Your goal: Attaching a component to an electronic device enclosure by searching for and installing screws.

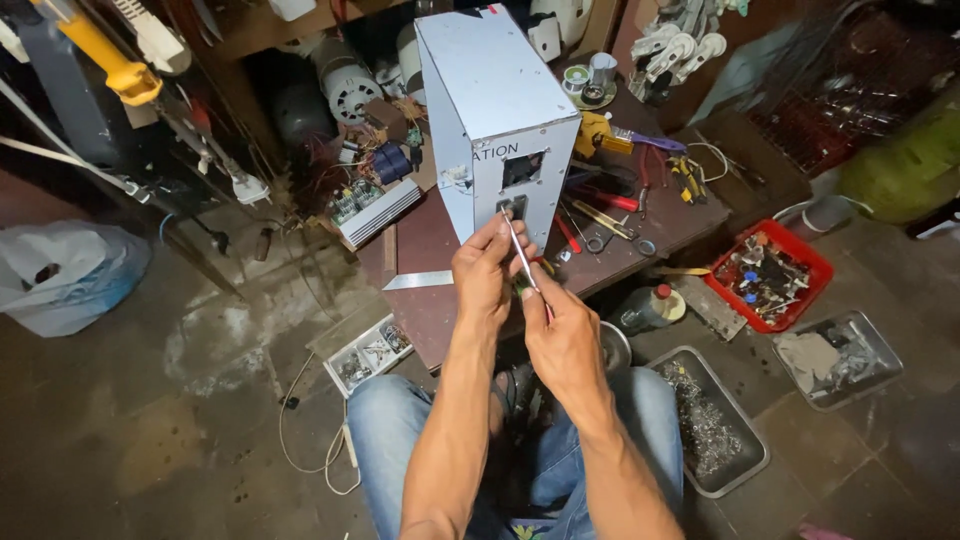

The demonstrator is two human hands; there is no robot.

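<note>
A tall grey metal box [495, 110] stands upright on a low brown board [430, 300], its end face with two cut-out openings turned toward me. My right hand [562, 335] grips the handle of a thin screwdriver [520, 255] whose shaft points up at the lower opening. My left hand [487, 268] pinches the shaft near its tip, right below that opening. Both forearms reach out over my knees in blue jeans.
Pliers, cutters and red-handled tools [610, 205] lie to the right of the box. A red tray [768, 275] and two metal trays [712, 420] of scrap sit on the floor at right. A small parts box [368, 352], a circuit board [375, 205] and a white bag [62, 275] lie left.
</note>
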